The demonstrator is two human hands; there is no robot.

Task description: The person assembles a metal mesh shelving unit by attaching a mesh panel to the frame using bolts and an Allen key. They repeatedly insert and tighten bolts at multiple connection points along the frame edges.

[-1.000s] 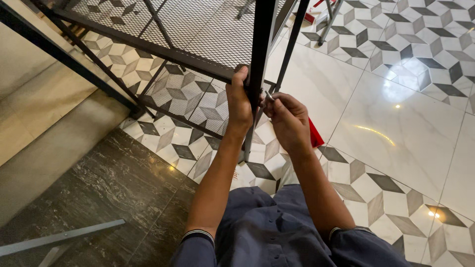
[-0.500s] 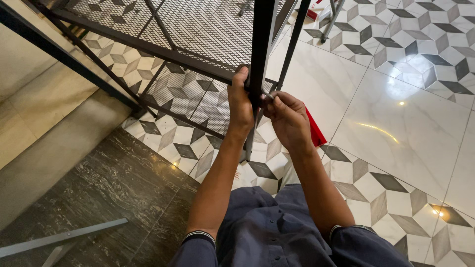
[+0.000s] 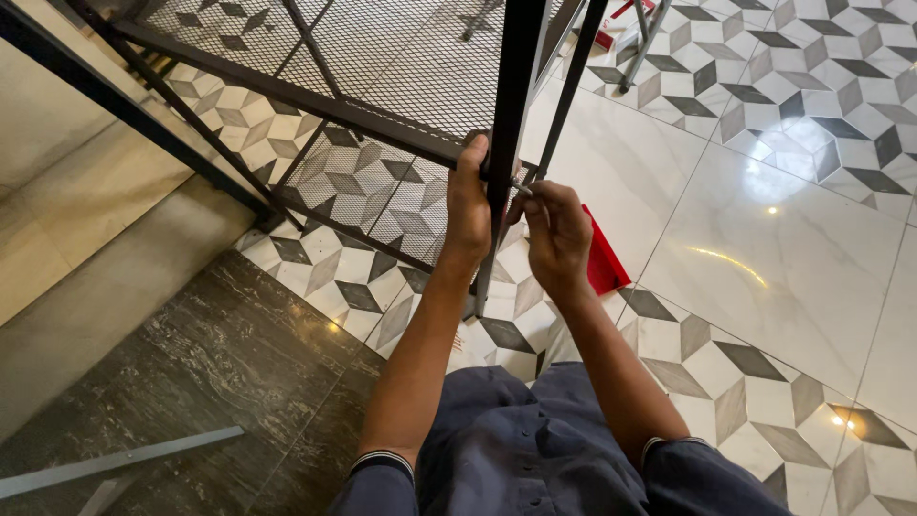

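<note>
A black metal rack with a mesh shelf [image 3: 401, 67] stands on the tiled floor before me. My left hand [image 3: 468, 205] is wrapped around its upright black post [image 3: 511, 105], just below where the shelf frame meets it. My right hand [image 3: 559, 234] is right beside the post, fingers pinched on a small metal part [image 3: 524, 189] at the joint; the part is too small to identify. A red flat object [image 3: 604, 263] lies on the floor behind my right hand, partly hidden by it.
Black frame bars [image 3: 143, 115] run diagonally at the left over a beige step. A grey metal strip [image 3: 115, 463] lies on the dark marble floor at lower left. More rack legs [image 3: 635, 48] and a red and white item [image 3: 611, 38] stand at the top.
Both hands have stayed at the post joint with only a small shift; my right hand's fingers have moved slightly at the small part.
</note>
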